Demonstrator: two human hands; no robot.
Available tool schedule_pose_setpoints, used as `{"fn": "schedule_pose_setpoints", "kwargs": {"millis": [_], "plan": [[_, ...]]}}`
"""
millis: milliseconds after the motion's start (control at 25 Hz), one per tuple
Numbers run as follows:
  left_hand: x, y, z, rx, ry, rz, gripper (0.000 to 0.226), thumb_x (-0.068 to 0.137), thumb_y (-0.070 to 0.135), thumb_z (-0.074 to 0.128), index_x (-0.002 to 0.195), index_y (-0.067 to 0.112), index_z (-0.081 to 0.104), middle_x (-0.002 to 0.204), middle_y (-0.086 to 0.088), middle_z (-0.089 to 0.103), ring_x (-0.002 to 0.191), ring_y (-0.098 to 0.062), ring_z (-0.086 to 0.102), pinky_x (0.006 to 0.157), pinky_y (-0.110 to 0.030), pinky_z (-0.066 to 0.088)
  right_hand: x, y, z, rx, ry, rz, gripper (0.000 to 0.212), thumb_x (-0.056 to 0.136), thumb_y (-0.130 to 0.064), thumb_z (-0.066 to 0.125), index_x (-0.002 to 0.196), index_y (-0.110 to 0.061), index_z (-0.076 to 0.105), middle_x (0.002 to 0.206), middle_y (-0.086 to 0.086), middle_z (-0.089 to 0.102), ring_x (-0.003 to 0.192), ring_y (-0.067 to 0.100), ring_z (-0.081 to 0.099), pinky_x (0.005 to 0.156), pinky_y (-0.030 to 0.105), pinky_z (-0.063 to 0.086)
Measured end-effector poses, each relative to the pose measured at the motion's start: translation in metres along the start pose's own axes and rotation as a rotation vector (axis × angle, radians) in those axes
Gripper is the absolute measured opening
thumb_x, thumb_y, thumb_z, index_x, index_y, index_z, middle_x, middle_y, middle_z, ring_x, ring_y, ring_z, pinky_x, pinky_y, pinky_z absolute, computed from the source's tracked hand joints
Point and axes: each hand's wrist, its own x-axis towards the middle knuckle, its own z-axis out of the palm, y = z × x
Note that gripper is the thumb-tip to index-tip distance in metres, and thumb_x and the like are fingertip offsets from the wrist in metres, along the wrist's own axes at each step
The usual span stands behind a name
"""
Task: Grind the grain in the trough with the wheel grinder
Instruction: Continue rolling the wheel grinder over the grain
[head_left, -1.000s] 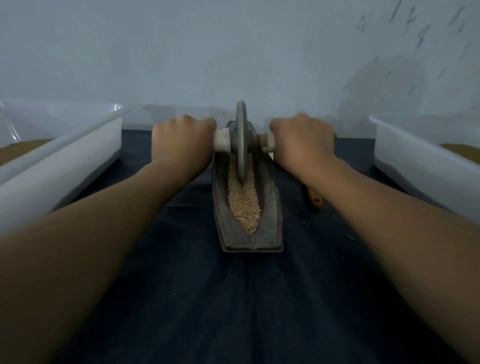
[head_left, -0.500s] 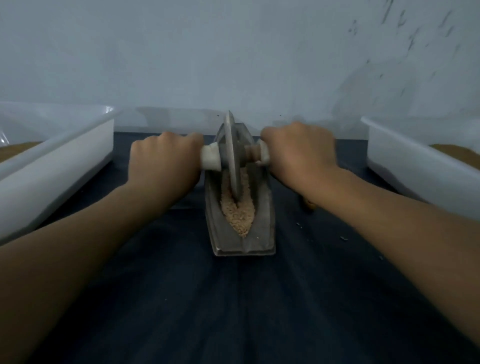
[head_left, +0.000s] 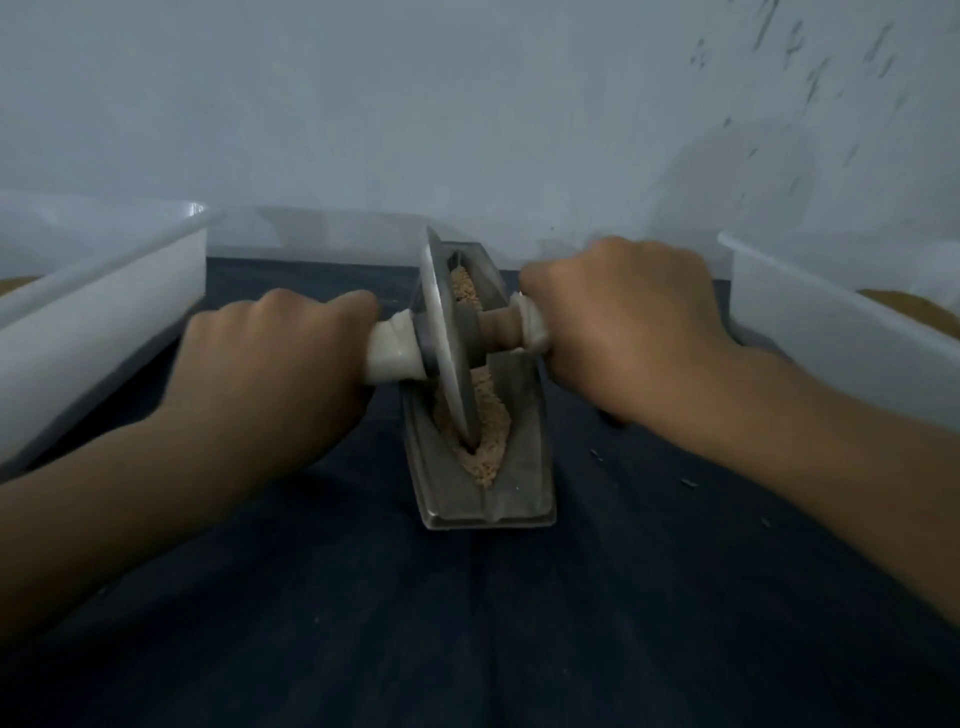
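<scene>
my left hand (head_left: 275, 364) is curled round the pale-wrapped left end of the brown axle handle (head_left: 498, 325), and my right hand (head_left: 623, 332) is wrapped the same way round the right end, so both fists hold the thin grey metal wheel grinder (head_left: 449, 358) between them. the disc stands on edge, leaning a little, with its lower rim sunk into the tan crushed grain (head_left: 491, 415) toward the near end of the long grey boat-shaped metal trough (head_left: 524, 467), which sits on the dark blue cloth (head_left: 467, 623). i judge the wheel heavy and stiff, its own weight doing the crushing, so the axle ends are the right place to hold, knuckles kept clear of the trough walls. the grain looks loose and light and could spill over the near lip, and the trough may slide if i push unevenly. a white plastic tub (head_left: 104, 322) stands off to the left, a second white tub (head_left: 831, 343) to the right.
</scene>
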Motion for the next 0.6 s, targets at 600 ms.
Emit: {"fn": "schedule_pose_setpoints", "kwargs": {"millis": [600], "plan": [[0.015,0.003,0.005,0.048,0.056,0.076,0.033,0.063,0.020,0.063,0.072,0.021,0.032,0.050,0.004,0.032,0.041,-0.015,0.019,0.048,-0.020,0.014,-0.017,0.006,0.018,-0.017,0.038,0.045,0.028,0.059,-0.016,0.078,0.072,-0.024,0.054,0.053,-0.005,0.035,0.042,0.025,0.034,0.049,0.017,0.009]]}}
